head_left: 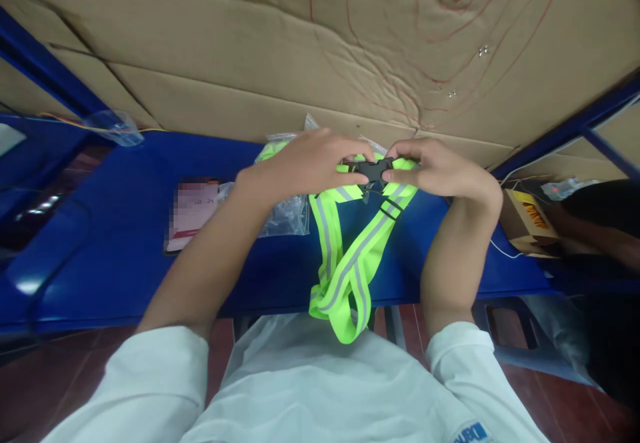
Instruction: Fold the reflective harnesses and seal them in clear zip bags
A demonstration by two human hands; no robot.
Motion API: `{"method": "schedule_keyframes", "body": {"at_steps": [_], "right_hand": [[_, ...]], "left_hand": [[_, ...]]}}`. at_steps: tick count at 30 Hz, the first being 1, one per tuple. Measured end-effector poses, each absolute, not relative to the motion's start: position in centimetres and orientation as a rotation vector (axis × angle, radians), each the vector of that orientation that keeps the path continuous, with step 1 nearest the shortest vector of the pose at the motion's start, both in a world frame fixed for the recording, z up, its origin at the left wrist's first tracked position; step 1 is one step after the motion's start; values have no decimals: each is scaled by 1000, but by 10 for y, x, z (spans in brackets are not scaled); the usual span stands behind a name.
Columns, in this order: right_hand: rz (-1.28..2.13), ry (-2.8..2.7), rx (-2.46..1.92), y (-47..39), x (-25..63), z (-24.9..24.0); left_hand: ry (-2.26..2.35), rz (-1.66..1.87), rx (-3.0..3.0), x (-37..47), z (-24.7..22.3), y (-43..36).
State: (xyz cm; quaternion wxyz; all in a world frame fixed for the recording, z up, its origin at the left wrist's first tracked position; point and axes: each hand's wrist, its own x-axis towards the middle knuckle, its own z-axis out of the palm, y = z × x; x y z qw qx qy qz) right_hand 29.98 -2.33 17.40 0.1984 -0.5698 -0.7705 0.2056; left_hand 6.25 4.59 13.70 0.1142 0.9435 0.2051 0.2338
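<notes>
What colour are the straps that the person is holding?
Neon yellow-green straps with a grey reflective stripe along them, seen in the head view.

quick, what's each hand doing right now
Left hand: closed, fingers gripping the left side of the black buckle on the neon strap.
Right hand: closed, fingers pinching the buckle's right side.

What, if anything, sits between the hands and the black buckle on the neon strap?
Nothing visible. Left hand and right hand already pinch the black buckle from either side; the neon strap hangs below it.
</notes>
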Motion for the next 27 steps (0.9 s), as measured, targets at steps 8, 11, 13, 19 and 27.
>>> {"method": "schedule_keyframes", "body": {"at_steps": [8,11,13,19,27], "right_hand": [[655,-2202,-1548,-31,295,183],[554,-2137,-1599,-31,287,182],[515,-2110,-1623,-29,283,180],[564,-2134,-1619,-19,278,173],[513,-2060,-1634,-33,287,183]], "left_hand": [[470,572,2668,46,149,56],[556,671,2728,51,145,44],[659,736,2806,57,141,35],[787,810,3020,71,130,23],[622,677,2715,56,135,42]]}}
